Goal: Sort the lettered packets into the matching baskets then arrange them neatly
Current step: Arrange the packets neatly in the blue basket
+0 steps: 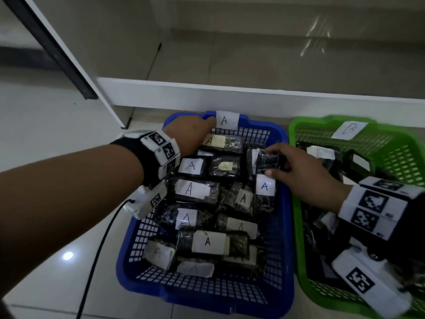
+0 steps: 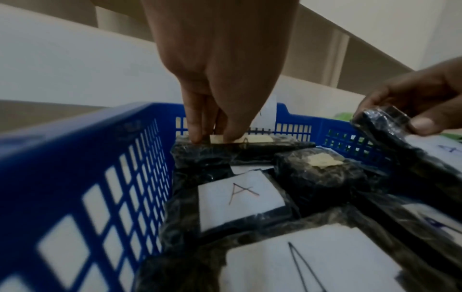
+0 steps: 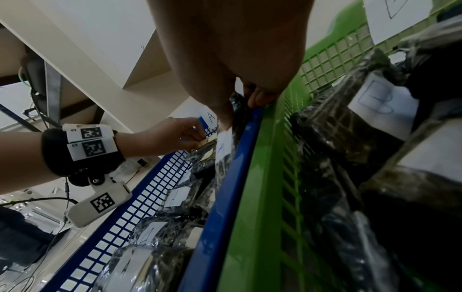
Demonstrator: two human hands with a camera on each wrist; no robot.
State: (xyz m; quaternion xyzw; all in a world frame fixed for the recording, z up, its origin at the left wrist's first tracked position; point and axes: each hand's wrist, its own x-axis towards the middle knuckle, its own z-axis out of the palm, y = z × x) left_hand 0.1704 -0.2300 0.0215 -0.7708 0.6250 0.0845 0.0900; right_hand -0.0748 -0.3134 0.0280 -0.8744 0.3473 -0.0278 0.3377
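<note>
Packets being tidied in the blue basket (image 1: pixel 284 217)

Left hand (image 1: pixel 186 132) fingers press down a far-corner packet (image 1: pixel 222 142), apparently squaring it up; right hand (image 1: pixel 305 173) pinches a dark packet (image 1: pixel 268 161) above the basket's right side, probably placing it.

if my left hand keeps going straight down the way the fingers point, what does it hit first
The left hand points down into the blue basket's far corner, and its fingertips already seem to touch the far packet with the yellowish label. It would likely just press into that packet.
</note>
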